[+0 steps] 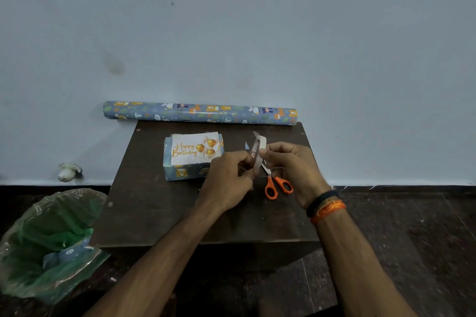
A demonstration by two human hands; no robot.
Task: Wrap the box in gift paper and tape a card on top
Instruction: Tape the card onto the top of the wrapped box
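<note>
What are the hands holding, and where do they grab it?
Both hands hold the tape roll above the table: the left hand pinches its lower edge, and the right hand grips its right rim.

Single head-worn view, forward and down, close over a small table [144, 201] against a wall [231, 33].

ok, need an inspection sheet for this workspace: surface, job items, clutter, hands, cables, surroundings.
Surface: dark brown wooden table, scuffed.
Job's things: box wrapped in blue animal-print paper; white Happy Birthday card lying on top; white tape roll held above the table.
Clutter: orange-handled scissors under the hands; blue patterned gift paper roll at the wall.
Hands: left hand and right hand both grip the tape roll.
Cables: nothing seen.
Surroundings: green plastic-lined bin with paper scraps; pale blue wall.
</note>
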